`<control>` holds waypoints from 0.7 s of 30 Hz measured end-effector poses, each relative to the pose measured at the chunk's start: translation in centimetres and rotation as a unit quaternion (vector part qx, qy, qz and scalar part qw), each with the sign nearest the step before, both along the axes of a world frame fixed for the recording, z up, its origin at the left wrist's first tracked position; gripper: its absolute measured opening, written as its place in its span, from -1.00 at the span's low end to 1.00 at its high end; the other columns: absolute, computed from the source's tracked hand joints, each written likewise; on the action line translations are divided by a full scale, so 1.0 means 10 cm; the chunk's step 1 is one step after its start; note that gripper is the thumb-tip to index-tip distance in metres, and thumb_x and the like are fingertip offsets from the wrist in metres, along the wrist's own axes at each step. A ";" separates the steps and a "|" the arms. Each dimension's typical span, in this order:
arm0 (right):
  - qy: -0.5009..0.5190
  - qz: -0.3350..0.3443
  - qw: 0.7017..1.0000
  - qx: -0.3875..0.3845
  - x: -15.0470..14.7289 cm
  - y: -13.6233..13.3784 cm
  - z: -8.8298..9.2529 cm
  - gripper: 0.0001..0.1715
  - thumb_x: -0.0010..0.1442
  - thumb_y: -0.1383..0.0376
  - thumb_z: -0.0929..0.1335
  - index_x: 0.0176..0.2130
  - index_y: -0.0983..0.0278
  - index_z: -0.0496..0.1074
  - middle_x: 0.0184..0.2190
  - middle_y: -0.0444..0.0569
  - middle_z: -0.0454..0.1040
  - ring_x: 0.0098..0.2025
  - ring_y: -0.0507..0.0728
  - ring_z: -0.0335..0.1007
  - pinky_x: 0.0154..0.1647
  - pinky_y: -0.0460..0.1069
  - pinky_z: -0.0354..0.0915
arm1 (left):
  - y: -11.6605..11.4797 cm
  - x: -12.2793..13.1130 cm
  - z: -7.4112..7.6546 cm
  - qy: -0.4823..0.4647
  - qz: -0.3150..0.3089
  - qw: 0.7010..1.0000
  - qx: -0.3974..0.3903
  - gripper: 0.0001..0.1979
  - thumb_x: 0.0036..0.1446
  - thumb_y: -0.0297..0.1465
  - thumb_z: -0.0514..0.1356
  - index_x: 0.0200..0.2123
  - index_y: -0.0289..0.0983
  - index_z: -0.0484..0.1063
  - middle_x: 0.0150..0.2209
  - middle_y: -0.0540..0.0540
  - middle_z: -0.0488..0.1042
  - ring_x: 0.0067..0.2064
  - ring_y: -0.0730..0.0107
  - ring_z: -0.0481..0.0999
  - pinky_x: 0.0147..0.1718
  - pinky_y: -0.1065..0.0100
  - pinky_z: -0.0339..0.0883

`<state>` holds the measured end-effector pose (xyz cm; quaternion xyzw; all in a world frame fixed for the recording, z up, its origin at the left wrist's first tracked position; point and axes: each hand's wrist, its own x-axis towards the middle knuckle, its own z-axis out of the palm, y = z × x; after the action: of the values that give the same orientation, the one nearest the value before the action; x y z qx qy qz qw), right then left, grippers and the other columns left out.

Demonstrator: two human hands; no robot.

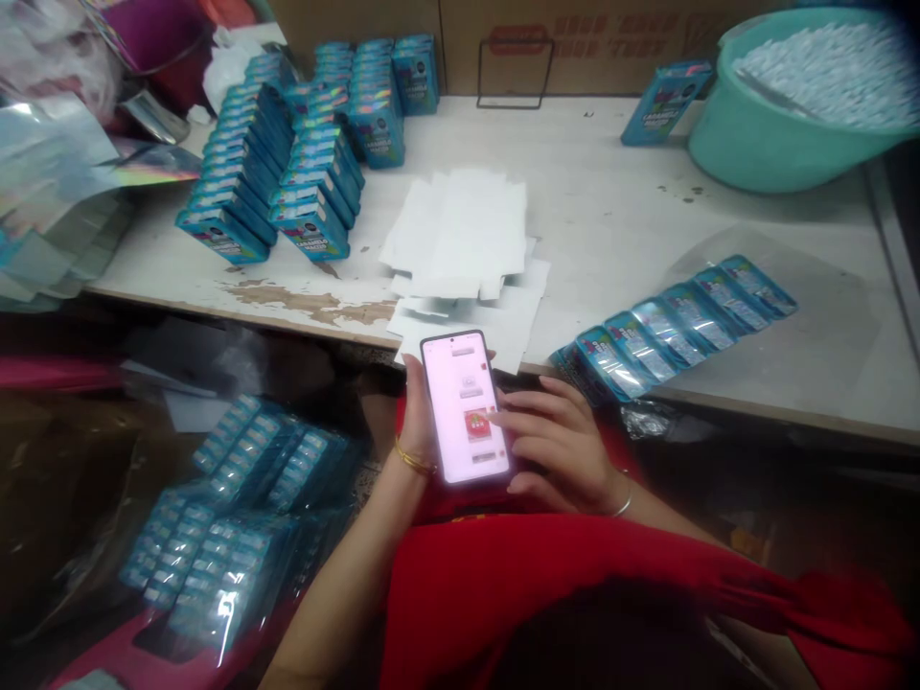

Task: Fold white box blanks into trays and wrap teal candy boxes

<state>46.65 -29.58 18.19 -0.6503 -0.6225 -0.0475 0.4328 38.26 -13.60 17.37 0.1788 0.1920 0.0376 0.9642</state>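
Observation:
A smartphone (466, 407) with a lit pink screen is held upright over my lap, just below the table's front edge. My left hand (415, 422) grips it from the left side, fingers wrapped behind it; a gold bangle sits on that wrist. My right hand (557, 443) rests against the phone's right edge, its fingers curled and one fingertip touching the screen near a red picture. I wear red clothing (503, 594).
On the worn white table (610, 211) lie a stack of flat white cartons (460, 249), rows of blue boxes (287, 163), wrapped blue packs (682, 321), one lone blue box (665, 101) and a teal tub (783, 105) of white pieces. More wrapped blue packs (222, 527) lie lower left.

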 end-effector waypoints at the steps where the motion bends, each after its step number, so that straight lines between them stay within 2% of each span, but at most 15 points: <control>1: -0.004 -0.005 1.000 -0.001 0.01 0.01 -0.01 -0.65 0.29 0.05 0.23 -0.35 0.23 0.38 -0.10 -0.04 0.54 0.06 0.21 0.33 0.18 0.26 0.10 | 0.00 0.00 0.00 0.001 0.002 1.000 0.000 -0.03 -0.02 0.28 -0.20 0.05 -0.45 0.37 -0.27 -0.30 0.54 -0.27 0.12 0.55 -0.25 0.17 0.41; 8: -0.014 -0.026 0.999 -0.011 0.04 0.04 -0.09 -0.79 0.26 0.18 0.28 -0.33 0.24 0.38 0.00 0.01 0.46 0.12 0.24 0.24 0.17 0.29 0.13 | 0.00 0.00 0.00 0.023 0.010 1.000 0.014 -0.05 -0.01 0.27 -0.17 0.04 -0.45 0.37 -0.20 -0.32 0.52 -0.22 0.08 0.53 -0.21 0.12 0.39; 16: -0.019 -0.040 0.999 -0.013 0.05 0.05 -0.13 -0.81 0.26 0.18 0.26 -0.26 0.23 0.38 0.05 0.04 0.41 0.17 0.27 0.17 0.18 0.30 0.11 | 0.00 0.00 0.01 0.011 0.002 1.000 0.002 -0.05 -0.01 0.27 -0.17 0.07 -0.43 0.34 -0.18 -0.35 0.51 -0.14 -0.03 0.52 -0.18 0.03 0.38; 21: -0.027 -0.046 0.998 -0.024 0.07 0.10 -0.11 -0.81 0.26 0.18 0.26 -0.28 0.24 0.36 0.09 0.06 0.38 0.19 0.26 0.14 0.19 0.29 0.09 | -0.01 0.00 0.02 0.011 0.007 1.000 0.000 -0.06 0.02 0.25 -0.19 0.07 -0.44 0.35 -0.13 -0.35 0.50 -0.08 -0.02 0.50 -0.12 0.05 0.36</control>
<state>47.37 -28.55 17.05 -0.6869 -0.6045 -0.0703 0.3972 38.30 -13.65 17.56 0.1783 0.2040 0.0426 0.9617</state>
